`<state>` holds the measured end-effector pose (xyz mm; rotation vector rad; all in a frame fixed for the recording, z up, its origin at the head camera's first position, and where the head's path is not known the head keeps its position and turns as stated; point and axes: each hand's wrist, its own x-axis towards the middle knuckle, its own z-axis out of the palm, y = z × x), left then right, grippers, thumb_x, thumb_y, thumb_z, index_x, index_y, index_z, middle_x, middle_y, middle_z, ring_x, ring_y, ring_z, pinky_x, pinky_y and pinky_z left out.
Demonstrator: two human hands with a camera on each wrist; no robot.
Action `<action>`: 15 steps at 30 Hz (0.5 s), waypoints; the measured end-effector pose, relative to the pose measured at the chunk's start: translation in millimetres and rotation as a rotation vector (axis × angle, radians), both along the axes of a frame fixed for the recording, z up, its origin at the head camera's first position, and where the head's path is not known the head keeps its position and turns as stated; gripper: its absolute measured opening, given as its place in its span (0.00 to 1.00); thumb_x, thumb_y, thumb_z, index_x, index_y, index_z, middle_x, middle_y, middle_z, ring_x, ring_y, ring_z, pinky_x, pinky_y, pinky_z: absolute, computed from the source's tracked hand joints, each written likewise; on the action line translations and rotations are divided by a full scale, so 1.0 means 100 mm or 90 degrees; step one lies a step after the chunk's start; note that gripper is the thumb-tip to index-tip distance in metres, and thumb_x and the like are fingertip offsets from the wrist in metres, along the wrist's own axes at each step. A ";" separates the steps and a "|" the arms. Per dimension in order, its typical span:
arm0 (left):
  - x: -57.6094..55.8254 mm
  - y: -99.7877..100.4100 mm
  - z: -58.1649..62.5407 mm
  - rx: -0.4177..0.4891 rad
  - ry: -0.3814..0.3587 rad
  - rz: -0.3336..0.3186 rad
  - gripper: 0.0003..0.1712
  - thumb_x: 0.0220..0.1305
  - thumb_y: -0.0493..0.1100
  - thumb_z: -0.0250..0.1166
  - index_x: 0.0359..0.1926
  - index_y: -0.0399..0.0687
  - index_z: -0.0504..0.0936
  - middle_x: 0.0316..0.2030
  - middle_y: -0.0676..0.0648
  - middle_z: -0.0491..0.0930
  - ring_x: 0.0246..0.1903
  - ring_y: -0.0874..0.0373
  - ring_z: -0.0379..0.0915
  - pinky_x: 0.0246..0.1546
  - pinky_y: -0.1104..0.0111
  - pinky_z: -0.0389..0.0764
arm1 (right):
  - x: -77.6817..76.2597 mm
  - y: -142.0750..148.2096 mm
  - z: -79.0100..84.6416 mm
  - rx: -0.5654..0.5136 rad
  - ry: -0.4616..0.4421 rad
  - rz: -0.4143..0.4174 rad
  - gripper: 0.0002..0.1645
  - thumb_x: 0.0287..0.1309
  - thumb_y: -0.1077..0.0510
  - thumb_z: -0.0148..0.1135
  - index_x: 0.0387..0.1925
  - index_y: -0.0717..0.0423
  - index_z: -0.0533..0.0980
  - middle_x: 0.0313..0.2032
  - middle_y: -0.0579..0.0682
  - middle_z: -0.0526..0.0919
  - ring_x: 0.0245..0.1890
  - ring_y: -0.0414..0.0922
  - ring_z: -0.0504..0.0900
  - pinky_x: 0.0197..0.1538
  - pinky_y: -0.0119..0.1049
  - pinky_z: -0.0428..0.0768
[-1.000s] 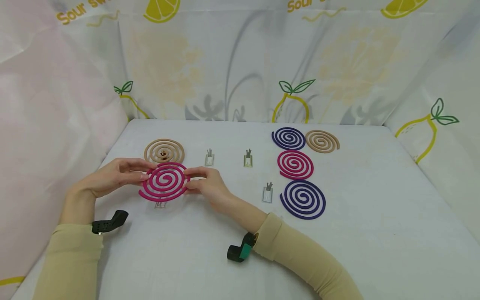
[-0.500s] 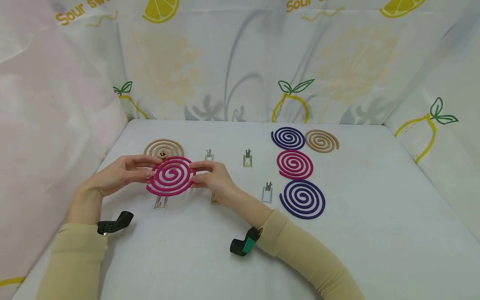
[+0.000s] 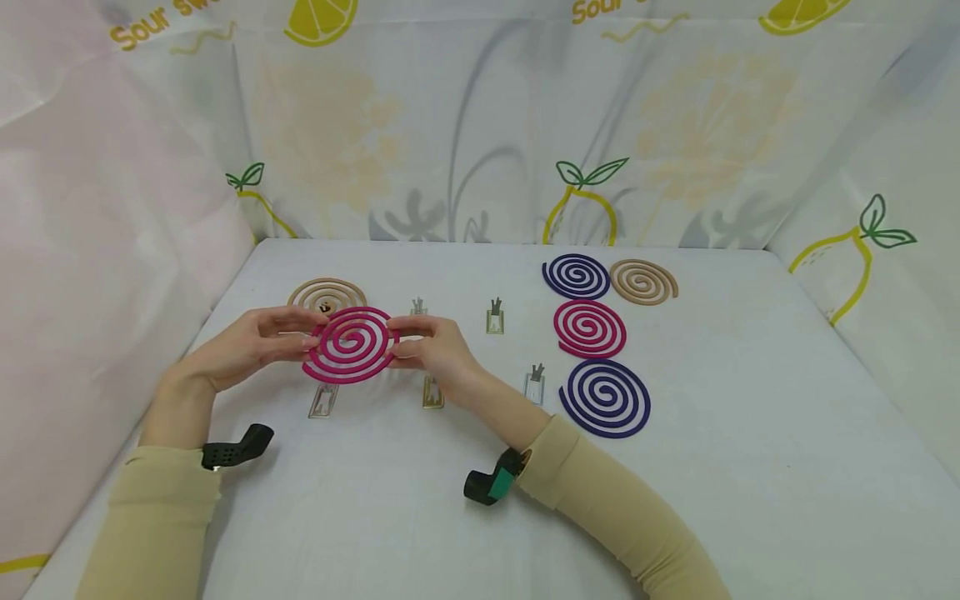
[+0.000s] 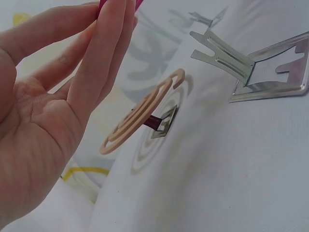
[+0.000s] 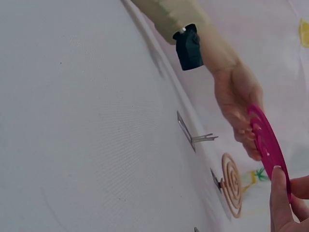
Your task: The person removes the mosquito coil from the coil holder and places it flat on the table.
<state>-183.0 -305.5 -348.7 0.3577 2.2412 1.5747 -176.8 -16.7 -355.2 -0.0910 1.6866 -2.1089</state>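
Both hands hold a pink mosquito coil (image 3: 351, 340) level above the table's left side. My left hand (image 3: 258, 346) pinches its left edge, and my right hand (image 3: 442, 350) pinches the right edge between thumb and fingers. Behind it, a tan coil (image 4: 140, 113) sits raised on a metal stand (image 4: 166, 123). Below the held coil lies a silver coil stand (image 3: 323, 401) with upright prongs, seen large in the left wrist view; a gold stand (image 3: 432, 393) is close under my right hand. In the right wrist view the pink coil shows nearly edge-on.
More metal stands, one silver (image 3: 417, 307), one gold (image 3: 495, 317) and another silver (image 3: 534, 387), spread across the middle. On the right lie a navy coil (image 3: 577, 277), a tan coil (image 3: 643, 283), a pink coil (image 3: 590, 327) and a second navy coil (image 3: 607, 398).
Both hands have carried the pink coil rightward and slightly away from the body. The silver and gold stands at the front left have come into fuller view.
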 end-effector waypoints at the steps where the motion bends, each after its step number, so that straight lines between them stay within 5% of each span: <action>1: 0.00 0.01 0.00 0.003 -0.002 0.006 0.18 0.72 0.38 0.59 0.61 0.46 0.75 0.52 0.57 0.82 0.50 0.61 0.80 0.49 0.69 0.84 | -0.01 0.01 0.00 0.000 0.001 -0.001 0.19 0.62 0.73 0.59 0.54 0.64 0.79 0.49 0.56 0.81 0.35 0.44 0.84 0.48 0.39 0.87; 15: -0.03 0.15 0.01 0.055 -0.007 0.045 0.18 0.72 0.38 0.60 0.61 0.44 0.77 0.52 0.57 0.81 0.50 0.62 0.80 0.50 0.72 0.84 | -0.08 0.09 0.04 -0.011 0.009 -0.016 0.20 0.63 0.72 0.59 0.56 0.63 0.79 0.51 0.56 0.81 0.41 0.46 0.83 0.51 0.42 0.87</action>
